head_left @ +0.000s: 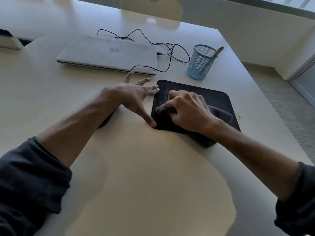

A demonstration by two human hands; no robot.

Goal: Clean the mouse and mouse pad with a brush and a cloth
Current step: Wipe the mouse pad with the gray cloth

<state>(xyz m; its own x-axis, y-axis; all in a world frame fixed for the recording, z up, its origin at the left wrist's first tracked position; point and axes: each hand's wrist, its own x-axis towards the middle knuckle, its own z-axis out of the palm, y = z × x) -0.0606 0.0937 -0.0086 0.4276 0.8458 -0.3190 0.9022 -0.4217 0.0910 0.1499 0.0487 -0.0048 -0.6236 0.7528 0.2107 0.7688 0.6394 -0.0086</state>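
A black mouse pad (216,99) lies on the table, dusty near its far left corner. My right hand (185,109) presses a dark grey cloth (221,114) onto the pad; the cloth sticks out on both sides of the hand. My left hand (136,97) lies flat with fingers spread, its thumb and fingertips touching the pad's left edge. A dark object, likely the mouse (106,120), shows partly under my left forearm. The brush handle (217,52) sticks out of a blue mesh cup (200,63).
A closed white laptop (105,55) lies behind my hands, with a black cable (170,53) looping to its right. The table edge (265,92) runs close on the right. A chair back (151,7) stands at the far side.
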